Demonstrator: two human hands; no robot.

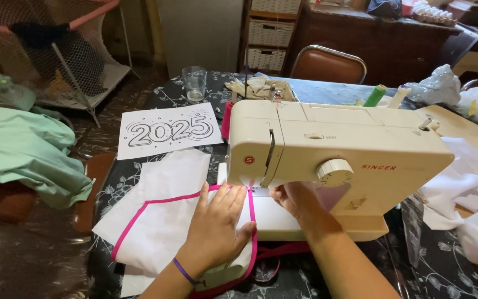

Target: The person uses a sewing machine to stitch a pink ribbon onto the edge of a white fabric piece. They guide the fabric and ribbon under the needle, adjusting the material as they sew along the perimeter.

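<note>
flatly, left hand lies open, pressing white cloth with pink trim; right hand fingers curl on it under boxy cream sewing machine.

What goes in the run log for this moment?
left hand flat on white cloth with pink trim | right hand at needle area | cream sewing machine

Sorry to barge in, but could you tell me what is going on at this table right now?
A person is sewing at a cream sewing machine. Their left hand, with a purple band at the wrist, lies flat on a white fabric piece with pink edging, pressing it onto the machine bed. Their right hand steadies the fabric beside the needle area, under the machine's arm. A printed sheet of paper and an empty glass sit further back on the dark floral tablecloth.
</note>
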